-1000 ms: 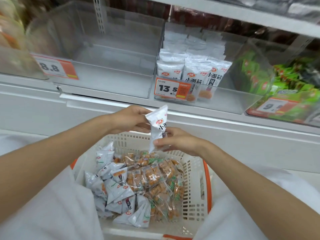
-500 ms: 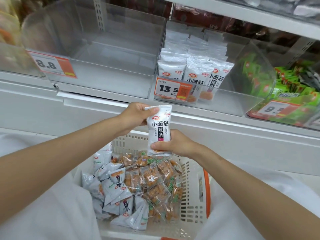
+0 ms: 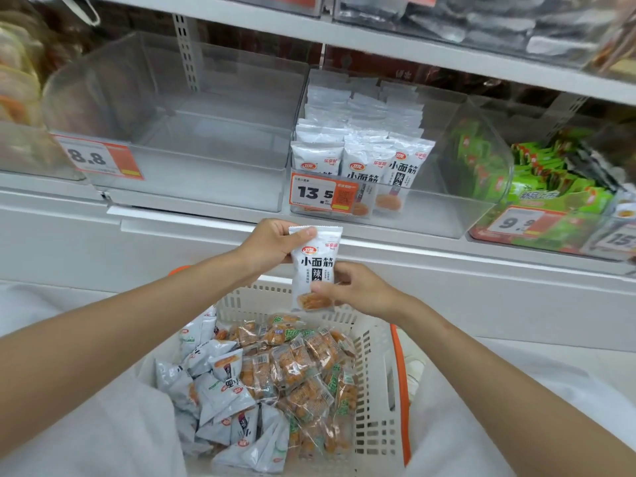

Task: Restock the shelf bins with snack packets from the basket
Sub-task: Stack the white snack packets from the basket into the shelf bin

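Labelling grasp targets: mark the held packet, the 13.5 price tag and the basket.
held packet [image 3: 316, 261], head view, printed front face.
13.5 price tag [image 3: 315, 193], head view, on the digits.
basket [image 3: 375, 390], head view, right slotted wall.

Shop, 13.5 price tag [image 3: 321, 197], stocked shelf bins [image 3: 447, 216]

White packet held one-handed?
No, the left hand grips the white packet at its top and the right hand pinches its lower part.

Basket [image 3: 375, 390] near rim off-frame.
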The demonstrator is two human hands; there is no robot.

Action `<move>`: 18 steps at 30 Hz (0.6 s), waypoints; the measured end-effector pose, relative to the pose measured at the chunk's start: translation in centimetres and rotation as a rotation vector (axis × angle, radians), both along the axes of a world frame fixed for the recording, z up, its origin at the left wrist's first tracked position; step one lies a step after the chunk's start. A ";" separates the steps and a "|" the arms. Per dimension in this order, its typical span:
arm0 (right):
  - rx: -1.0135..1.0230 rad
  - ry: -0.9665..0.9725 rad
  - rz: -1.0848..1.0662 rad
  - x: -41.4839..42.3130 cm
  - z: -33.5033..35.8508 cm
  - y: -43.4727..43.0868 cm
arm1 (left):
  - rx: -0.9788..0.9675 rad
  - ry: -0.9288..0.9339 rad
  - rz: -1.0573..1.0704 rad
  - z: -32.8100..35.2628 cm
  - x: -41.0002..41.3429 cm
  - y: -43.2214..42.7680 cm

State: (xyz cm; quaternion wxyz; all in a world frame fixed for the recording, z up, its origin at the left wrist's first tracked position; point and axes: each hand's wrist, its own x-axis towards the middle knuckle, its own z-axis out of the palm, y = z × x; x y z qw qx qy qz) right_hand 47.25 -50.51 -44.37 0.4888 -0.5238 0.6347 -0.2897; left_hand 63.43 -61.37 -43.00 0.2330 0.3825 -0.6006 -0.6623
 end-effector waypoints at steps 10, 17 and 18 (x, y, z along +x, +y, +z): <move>-0.505 0.309 -0.387 -5.9 7.6 1.1 | -0.437 0.076 -0.082 11.5 -8.7 0.8; -0.668 0.603 -0.624 -10.6 12.0 -1.8 | -0.670 0.123 -0.138 16.4 -14.3 -2.6; -0.602 0.616 -0.623 -11.2 11.9 -2.6 | -0.691 0.102 -0.136 16.1 -14.9 -3.2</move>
